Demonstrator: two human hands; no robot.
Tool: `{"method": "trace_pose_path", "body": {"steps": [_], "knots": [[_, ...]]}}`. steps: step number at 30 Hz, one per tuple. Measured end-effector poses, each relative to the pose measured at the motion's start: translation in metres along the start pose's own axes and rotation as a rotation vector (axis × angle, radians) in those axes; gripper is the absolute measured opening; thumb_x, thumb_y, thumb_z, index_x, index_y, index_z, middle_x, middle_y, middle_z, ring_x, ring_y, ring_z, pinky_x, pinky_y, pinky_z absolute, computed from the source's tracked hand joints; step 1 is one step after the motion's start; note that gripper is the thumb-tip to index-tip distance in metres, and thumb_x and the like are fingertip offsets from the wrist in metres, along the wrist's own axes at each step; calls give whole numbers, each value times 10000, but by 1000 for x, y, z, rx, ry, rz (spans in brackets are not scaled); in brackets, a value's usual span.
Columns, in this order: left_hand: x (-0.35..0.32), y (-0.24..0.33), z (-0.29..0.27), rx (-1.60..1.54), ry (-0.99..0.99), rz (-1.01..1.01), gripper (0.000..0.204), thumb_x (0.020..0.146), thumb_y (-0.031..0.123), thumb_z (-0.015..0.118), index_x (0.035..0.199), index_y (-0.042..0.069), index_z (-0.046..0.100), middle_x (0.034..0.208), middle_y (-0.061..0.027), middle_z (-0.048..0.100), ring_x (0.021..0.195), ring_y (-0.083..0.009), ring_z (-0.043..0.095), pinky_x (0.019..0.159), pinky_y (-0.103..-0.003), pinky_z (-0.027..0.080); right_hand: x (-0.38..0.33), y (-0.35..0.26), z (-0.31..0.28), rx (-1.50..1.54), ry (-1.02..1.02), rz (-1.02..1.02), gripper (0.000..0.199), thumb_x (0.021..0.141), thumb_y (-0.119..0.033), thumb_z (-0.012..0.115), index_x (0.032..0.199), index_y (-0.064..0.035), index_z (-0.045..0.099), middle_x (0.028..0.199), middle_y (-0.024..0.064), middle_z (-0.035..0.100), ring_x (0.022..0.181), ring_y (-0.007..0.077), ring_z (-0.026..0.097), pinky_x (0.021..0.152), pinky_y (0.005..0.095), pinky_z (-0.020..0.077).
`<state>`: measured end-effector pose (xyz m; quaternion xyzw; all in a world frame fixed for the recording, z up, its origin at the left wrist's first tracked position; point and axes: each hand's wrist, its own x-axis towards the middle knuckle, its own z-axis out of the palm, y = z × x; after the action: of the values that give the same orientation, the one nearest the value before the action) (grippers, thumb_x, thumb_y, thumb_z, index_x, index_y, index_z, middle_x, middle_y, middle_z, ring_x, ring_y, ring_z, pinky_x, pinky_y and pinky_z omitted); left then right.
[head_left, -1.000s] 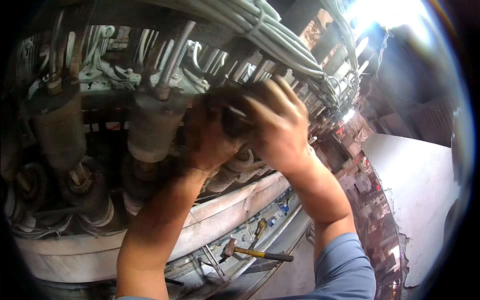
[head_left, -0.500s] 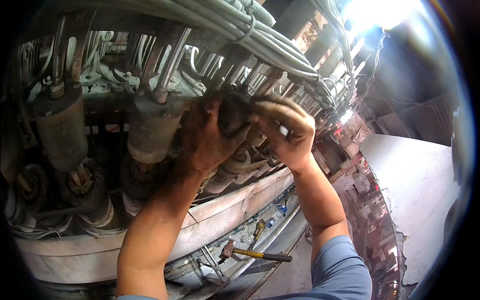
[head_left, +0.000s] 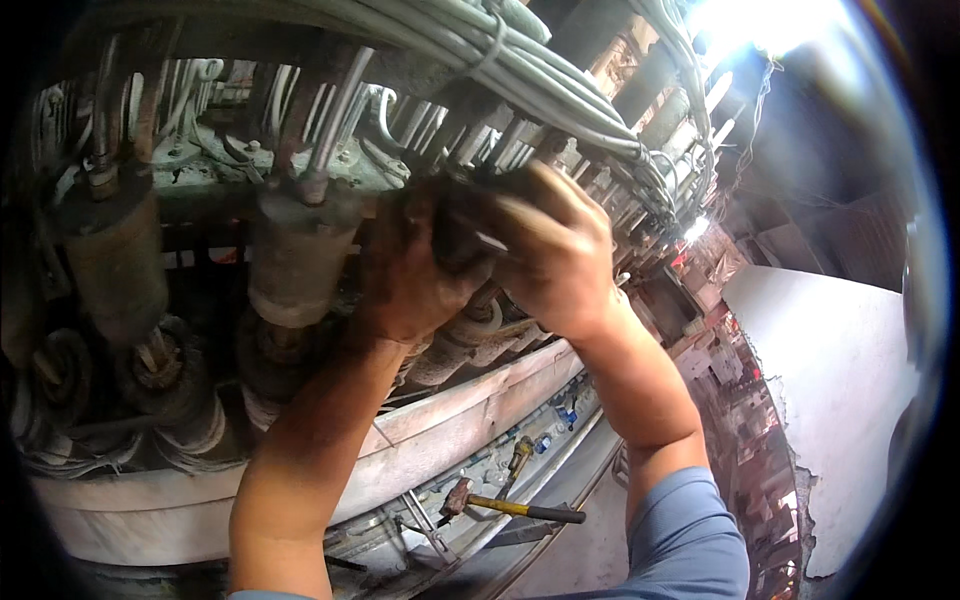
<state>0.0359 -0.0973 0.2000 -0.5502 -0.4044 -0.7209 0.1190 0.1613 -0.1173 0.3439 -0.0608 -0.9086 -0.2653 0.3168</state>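
Deep among the machine's cylinders, my left hand [head_left: 408,280] is wrapped round a dark, grimy cylindrical part [head_left: 455,235], thumb on its near side. Against the upper right of that part, my right hand [head_left: 562,255] has its fingers curled over and smeared by motion. A small pale, shiny spot shows below those fingers; what they hold is hidden. To the left stand similar grey cylinders [head_left: 302,258], each with a metal rod [head_left: 340,115] rising from its top.
Bundled pale cables [head_left: 560,90] cross above my hands. Below runs a curved pale rail [head_left: 470,410]. On the ledge beyond it lie a hammer [head_left: 515,509] with a yellow and black handle and another tool [head_left: 518,460]. A large white panel [head_left: 820,380] lies at the right.
My right hand has moved left and closer to the dark part, its fingers now over the top. The left hand keeps its hold. The view has shifted slightly.
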Motion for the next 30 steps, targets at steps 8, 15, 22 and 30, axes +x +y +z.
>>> {"method": "trace_pose_path", "body": {"steps": [8, 15, 22, 30], "knots": [[12, -20, 8, -24, -229, -47, 566, 925, 358, 711, 1364, 59, 516, 1275, -219, 585, 1192, -381, 587, 951, -461, 519, 40, -11, 13, -39, 11, -197, 240, 846, -183, 668, 1045, -73, 745, 875, 93, 629, 734, 244, 661, 641, 385, 587], [14, 4, -3, -34, -37, -37, 950, 781, 501, 862, 1506, 108, 390, 1285, -239, 559, 1125, -442, 596, 917, -546, 526, -25, -3, -10, 298, 210, 349, 326, 773, -12, 852, 1090, -54, 789, 1088, 152, 730, 940, 282, 742, 765, 369, 624], [13, 4, 4, -35, 6, -7, 1035, 737, 507, 903, 1529, 116, 364, 1298, -255, 546, 1144, -454, 594, 936, -540, 520, -54, 13, 4, 159, 260, 227, 345, 755, 10, 814, 1094, -38, 781, 1043, 141, 736, 923, 317, 703, 813, 378, 574], [13, 3, -2, -50, -25, -43, 999, 761, 492, 886, 1524, 104, 371, 1304, -274, 541, 1152, -468, 588, 940, -551, 516, -25, 16, -1, 85, 199, 46, 304, 752, 14, 807, 1050, -40, 784, 964, 126, 724, 836, 300, 689, 751, 385, 571]]}}
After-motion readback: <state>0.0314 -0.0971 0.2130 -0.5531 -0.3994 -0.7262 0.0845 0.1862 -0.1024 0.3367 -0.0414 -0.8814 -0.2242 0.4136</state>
